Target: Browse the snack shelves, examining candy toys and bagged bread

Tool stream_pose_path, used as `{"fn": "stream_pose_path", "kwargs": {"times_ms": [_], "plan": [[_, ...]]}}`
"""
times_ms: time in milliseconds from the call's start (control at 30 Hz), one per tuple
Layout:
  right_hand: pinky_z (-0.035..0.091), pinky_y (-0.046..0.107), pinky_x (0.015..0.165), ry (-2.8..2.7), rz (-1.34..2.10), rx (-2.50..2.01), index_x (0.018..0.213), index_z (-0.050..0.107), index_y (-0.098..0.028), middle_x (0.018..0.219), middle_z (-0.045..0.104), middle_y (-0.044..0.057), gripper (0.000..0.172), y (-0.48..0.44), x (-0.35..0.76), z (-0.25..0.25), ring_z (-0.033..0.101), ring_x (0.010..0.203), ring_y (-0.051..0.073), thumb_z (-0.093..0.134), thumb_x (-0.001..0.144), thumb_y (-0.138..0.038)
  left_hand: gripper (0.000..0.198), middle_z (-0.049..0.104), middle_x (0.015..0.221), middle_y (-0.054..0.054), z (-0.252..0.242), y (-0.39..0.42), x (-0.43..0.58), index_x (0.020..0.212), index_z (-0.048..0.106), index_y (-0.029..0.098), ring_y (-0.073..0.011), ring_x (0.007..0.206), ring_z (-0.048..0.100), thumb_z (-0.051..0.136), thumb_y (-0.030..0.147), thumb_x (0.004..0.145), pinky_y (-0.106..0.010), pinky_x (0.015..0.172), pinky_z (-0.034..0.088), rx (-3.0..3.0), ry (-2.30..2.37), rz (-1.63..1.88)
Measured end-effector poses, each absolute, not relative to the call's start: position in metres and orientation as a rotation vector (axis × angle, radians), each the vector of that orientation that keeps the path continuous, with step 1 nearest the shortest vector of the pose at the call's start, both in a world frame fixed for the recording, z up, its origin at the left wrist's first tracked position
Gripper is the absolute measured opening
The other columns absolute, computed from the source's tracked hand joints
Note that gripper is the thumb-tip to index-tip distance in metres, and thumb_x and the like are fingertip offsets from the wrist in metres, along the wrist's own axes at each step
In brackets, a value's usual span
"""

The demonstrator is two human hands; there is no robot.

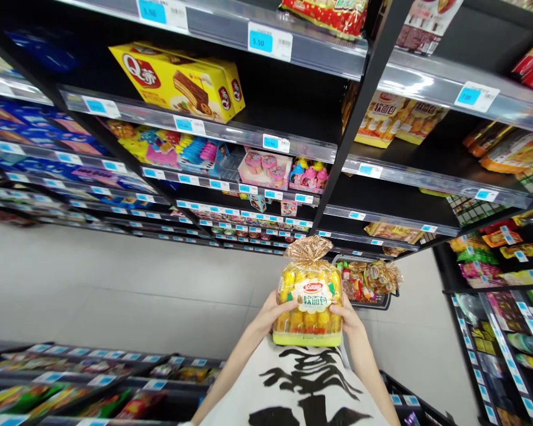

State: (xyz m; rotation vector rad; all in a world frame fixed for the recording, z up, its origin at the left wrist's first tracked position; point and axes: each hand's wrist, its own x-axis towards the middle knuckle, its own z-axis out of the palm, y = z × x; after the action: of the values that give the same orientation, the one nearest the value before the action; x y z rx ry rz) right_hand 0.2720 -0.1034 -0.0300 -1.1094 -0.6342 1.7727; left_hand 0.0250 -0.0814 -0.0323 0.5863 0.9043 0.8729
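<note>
Between both hands I hold a clear bag of packaged bread rolls (310, 322) upright in front of my chest. Its top is gathered into a gold frill, a white label with red and green print marks the front, and the base is lime green. My left hand (344, 310) grips the bag's right side, thumb on the front. On the other side, my right hand (273, 310) holds it the same way, thumb near the label. The fingers behind the bag are hidden. Just beyond it, a dark shopping basket (373, 305) with several colourful packets sits on the floor.
Tall snack shelves (293, 142) with price tags rise ahead of me. They carry a yellow cake box (177, 83) and similar bread bags (379, 121). Another rack (500, 296) stands at the right, and low shelves (93, 373) are close by at lower left. Grey floor (115, 278) runs between.
</note>
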Motion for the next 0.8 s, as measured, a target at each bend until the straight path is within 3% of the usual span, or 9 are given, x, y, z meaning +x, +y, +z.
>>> {"fn": "stream_pose_path", "kwargs": {"times_ms": [133,567,800], "plan": [[0.058,0.053,0.097,-0.606,1.798,-1.12,0.127,0.067,-0.03,0.121,0.078,0.007,0.075,-0.102,0.274,-0.043,0.072,0.114,0.037,0.088,0.054,-0.032,0.069,0.076,0.128,-0.017,-0.04,-0.084,0.025,0.127,0.069,0.013,-0.0369,0.115,0.073,0.095,0.036,0.067,-0.041,0.094,0.062,0.602,0.889,0.866],[0.061,0.05,0.091,-0.658,1.826,-1.082,0.129,0.066,-0.03,0.114,0.08,0.007,0.076,-0.094,0.272,-0.046,0.076,0.105,0.035,0.089,0.056,-0.033,0.075,0.074,0.13,-0.019,-0.047,-0.089,0.022,0.127,0.068,0.012,-0.0389,0.12,0.071,0.095,0.043,0.064,-0.044,0.095,0.061,0.592,0.926,0.864],[0.061,0.053,0.092,-0.57,1.746,-1.152,0.128,0.068,-0.031,0.117,0.079,0.008,0.07,-0.102,0.272,-0.051,0.076,0.107,0.036,0.088,0.061,-0.038,0.085,0.072,0.135,-0.014,-0.026,-0.08,0.03,0.145,0.059,0.023,-0.0372,0.125,0.067,0.091,0.042,0.068,-0.045,0.113,0.045,0.99,1.437,0.959]]}}
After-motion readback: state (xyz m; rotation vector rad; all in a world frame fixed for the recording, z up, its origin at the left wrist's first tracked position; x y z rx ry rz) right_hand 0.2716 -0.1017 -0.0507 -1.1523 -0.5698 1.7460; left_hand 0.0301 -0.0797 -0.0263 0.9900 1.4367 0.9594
